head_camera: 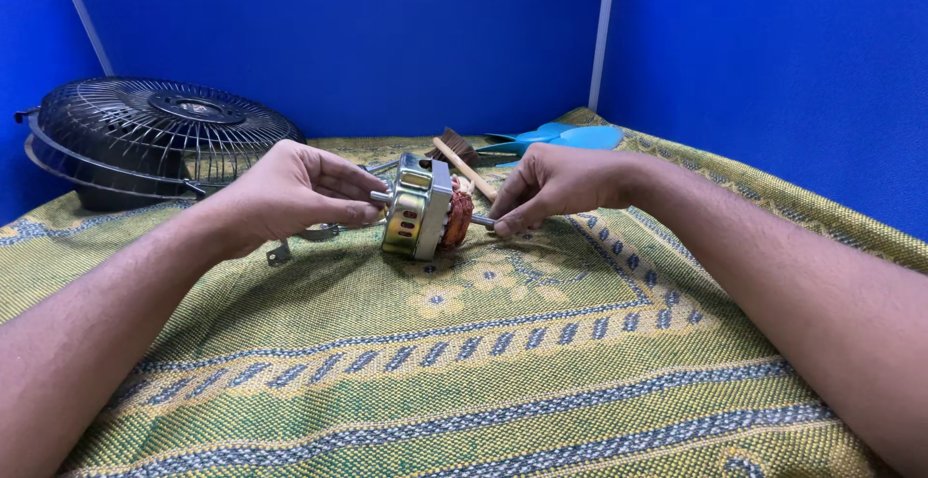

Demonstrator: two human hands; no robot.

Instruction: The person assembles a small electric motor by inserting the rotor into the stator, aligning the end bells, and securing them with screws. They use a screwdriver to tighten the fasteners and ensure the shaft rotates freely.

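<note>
Green and yellow woven patterned cloth (464,381) covers the work surface. Mid-cloth: small silver metal fan motor with copper windings (422,209), lying on its side, shaft ends out both ways. Left hand (290,193) pinches the left shaft end, fingers closed on it. Right hand (556,186) pinches the right shaft end, fingertips closed. Thin metal bracket (290,244) lies just beside the left hand. Behind motor: wooden-handled brush (462,164). Farther back: light blue plastic fan blade (565,137), right; black wire fan guard (145,140), left. Blue partition walls (387,33) beyond.
</note>
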